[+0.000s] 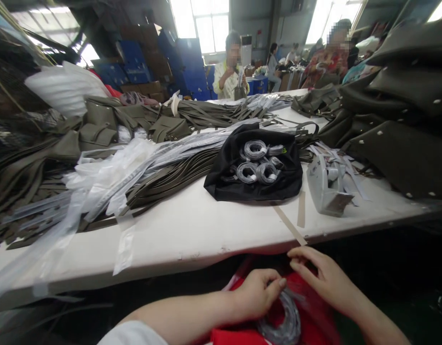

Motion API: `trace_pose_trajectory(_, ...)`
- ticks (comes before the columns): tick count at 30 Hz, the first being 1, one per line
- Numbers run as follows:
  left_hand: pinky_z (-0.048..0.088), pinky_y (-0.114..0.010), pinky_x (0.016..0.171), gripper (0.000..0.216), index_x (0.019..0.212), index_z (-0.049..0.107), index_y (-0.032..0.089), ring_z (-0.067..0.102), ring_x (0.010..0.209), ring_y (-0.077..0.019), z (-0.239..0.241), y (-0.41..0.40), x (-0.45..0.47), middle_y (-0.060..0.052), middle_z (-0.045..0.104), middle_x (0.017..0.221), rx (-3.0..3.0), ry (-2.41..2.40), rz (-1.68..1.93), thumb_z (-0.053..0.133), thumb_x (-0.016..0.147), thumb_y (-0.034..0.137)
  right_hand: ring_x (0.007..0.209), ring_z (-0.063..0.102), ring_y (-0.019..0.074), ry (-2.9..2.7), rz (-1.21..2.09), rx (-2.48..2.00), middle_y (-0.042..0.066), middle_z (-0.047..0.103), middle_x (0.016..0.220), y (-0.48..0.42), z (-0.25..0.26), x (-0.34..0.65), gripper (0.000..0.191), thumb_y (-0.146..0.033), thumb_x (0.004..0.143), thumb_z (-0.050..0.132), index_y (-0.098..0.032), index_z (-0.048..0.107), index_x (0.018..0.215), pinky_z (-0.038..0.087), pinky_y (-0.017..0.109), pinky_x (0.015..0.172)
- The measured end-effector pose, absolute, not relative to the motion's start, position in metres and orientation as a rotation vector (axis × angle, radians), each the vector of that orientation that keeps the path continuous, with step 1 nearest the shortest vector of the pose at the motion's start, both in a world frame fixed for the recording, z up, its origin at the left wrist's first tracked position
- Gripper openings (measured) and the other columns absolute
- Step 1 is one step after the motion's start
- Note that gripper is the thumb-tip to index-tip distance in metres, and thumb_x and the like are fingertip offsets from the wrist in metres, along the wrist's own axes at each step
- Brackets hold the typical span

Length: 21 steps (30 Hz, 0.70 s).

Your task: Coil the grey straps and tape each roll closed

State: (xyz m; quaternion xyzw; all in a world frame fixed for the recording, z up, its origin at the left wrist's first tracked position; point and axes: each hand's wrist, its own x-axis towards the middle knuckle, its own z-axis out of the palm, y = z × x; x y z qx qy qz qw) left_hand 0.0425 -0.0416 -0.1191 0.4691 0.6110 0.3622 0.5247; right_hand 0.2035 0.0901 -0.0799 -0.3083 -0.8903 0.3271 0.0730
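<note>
Presently, one coil of clear strip (294,318) is in hand, located over red cloth (317,306) at the lap, below the near edge of the white surface (185,220). The left grip (258,292) is closed on the coil's upper rim, thumb against fingers. The right grip (317,268) is open, fingers loosely curled, near the coil but apart from it; nothing is seen held there, though blur leaves a thin strip end possible. On progress: several finished-looking coils (255,149) lie grouped on a black bag (221,179), some showing a pale band across the winding, and these are judged done. The coil in hand appears wound into a ring; whether its end is secured cannot be told. Judged outstanding: any fastening of this coil, its placing with the others, and the long clear strips (192,143) lying unwound across the surface beside dark straps (177,170). A grey tape dispenser (321,187) stands right of the bag, untouched. Overall stage is assessed as partway, the unwound stock well exceeding the coils visible
</note>
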Motion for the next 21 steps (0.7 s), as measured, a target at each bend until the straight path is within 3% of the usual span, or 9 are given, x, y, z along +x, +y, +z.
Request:
trace_pose_trajectory(3,0.032,-0.021,0.055,0.033,0.074,0.059,0.015,0.040,0.062,-0.0095,-0.118,-0.045,0.041,0.004,0.047,0.066,1.175,1.476,0.858,0.049,0.093,0.041,0.093,0.063,0.0267,-2.641,0.193,-1.049,0.011,0.067,0.101,0.106,-0.086,0.185,0.025,-0.028,0.093,0.054,-0.014,0.063,0.111,0.052,0.039,0.086)
trace_pose_trajectory(5,0.034,-0.021,0.059,0.032,0.074,0.061,0.015,0.042,0.064,-0.0098,-0.113,-0.045,0.040,0.003,0.049,0.067,1.242,1.467,0.851,0.049,0.092,0.039,0.094,0.061,0.0322,-2.648,-0.007,-1.069,0.015,0.065,0.098,0.111,-0.090,0.176,0.031,-0.013,0.084,0.056,-0.009,0.063,0.114,0.050,0.047,0.087)
trace_pose_trajectory(7,0.036,-0.021,0.061,0.032,0.077,0.064,0.015,0.044,0.065,-0.0103,-0.109,-0.044,0.039,0.003,0.051,0.068,1.266,1.462,0.845,0.049,0.092,0.039,0.090,0.060,0.0328,-2.675,-0.058,-1.047,0.014,0.064,0.093,0.113,-0.092,0.173,0.039,-0.002,0.077,0.053,-0.008,0.065,0.114,0.050,0.049,0.085)
trace_pose_trajectory(10,0.038,-0.021,0.063,0.034,0.083,0.068,0.014,0.046,0.067,-0.0113,-0.107,-0.043,0.036,0.002,0.054,0.071,1.234,1.464,0.819,0.048,0.092,0.040,0.091,0.061,0.0314,-2.674,-0.150,-0.993,0.013,0.066,0.097,0.117,-0.095,0.179,0.042,0.001,0.077,0.051,-0.014,0.068,0.113,0.051,0.048,0.085)
trace_pose_trajectory(13,0.039,-0.021,0.064,0.036,0.086,0.070,0.014,0.045,0.067,-0.0117,-0.110,-0.041,0.036,0.001,0.055,0.072,1.218,1.444,0.806,0.048,0.091,0.042,0.098,0.062,0.0300,-2.646,-0.228,-0.908,0.014,0.068,0.108,0.126,-0.098,0.190,0.041,0.000,0.081,0.050,-0.019,0.069,0.113,0.051,0.046,0.087)
trace_pose_trajectory(21,0.039,-0.022,0.063,0.034,0.086,0.070,0.015,0.044,0.066,-0.0116,-0.116,-0.038,0.040,0.001,0.054,0.072,1.176,1.442,0.811,0.049,0.091,0.042,0.096,0.065,0.0283,-2.688,-0.077,-0.740,0.013,0.070,0.104,0.124,-0.105,0.197,0.025,-0.015,0.092,0.051,-0.015,0.064,0.113,0.051,0.046,0.090)
